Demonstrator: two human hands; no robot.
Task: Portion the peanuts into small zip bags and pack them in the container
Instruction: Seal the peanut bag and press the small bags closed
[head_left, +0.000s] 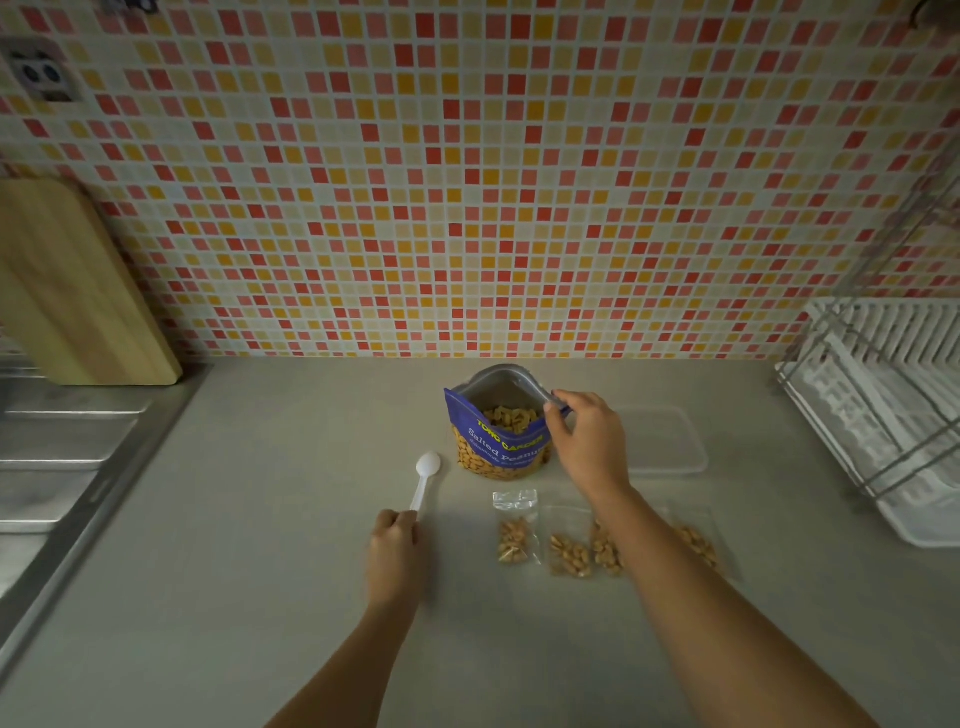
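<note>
One wide camera on the person's head looks forward and down at the worktop (249, 545) from close; the tiled wall (467, 156) fills the upper half.

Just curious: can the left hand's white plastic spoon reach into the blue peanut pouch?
Probably yes: the right hand holds the blue peanut pouch open; nothing lies between it and the white plastic spoon.

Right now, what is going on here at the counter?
A person is portioning peanuts. The right hand pinches the rim of the open peanut pouch. The left hand holds the white spoon by its handle. Several small zip bags with peanuts lie in front of the pouch. The clear container beside it seems to hold no bags yet.
</note>
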